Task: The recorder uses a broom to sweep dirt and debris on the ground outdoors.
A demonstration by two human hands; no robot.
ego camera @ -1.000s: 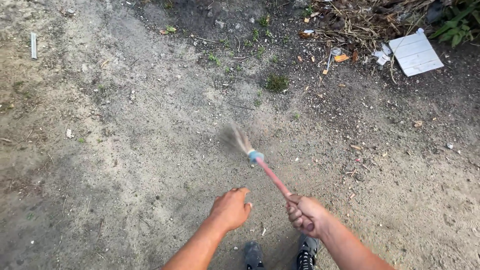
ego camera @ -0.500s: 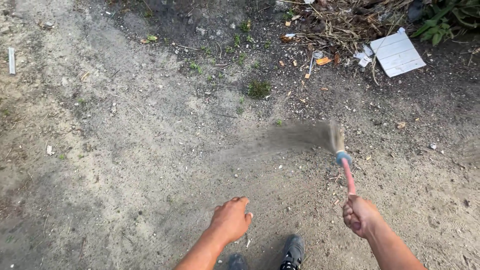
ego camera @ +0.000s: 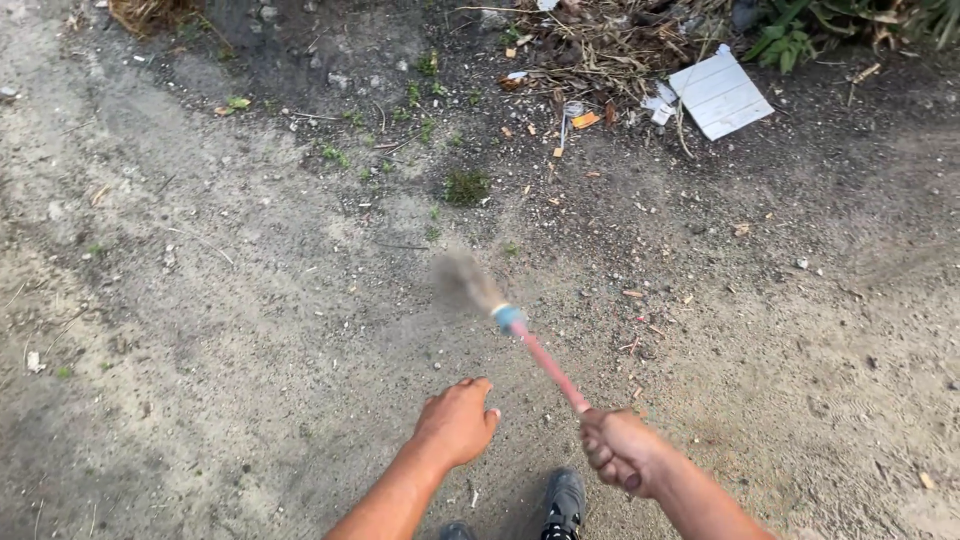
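Note:
My right hand (ego camera: pixel 620 450) is clenched round the end of a short broom (ego camera: pixel 545 362) with a pink handle, a light blue band and a blurred tuft of bristles (ego camera: pixel 462 281). The bristles point up and to the left over sandy ground (ego camera: pixel 250 300). My left hand (ego camera: pixel 458 422) hangs free at the bottom centre, fingers loosely curled, holding nothing. A dark shoe (ego camera: pixel 563 503) shows below and between the hands.
At the top lies a pile of dry twigs and litter (ego camera: pixel 600 50), with a white slatted board (ego camera: pixel 720 92) and green leaves (ego camera: pixel 800 30) to its right. Small weeds (ego camera: pixel 465 185) and scattered scraps dot the dirt in the middle.
The broom head was at the left, swung out to the right, and is now back at the left. The view has shifted, so the litter sits further left in frame.

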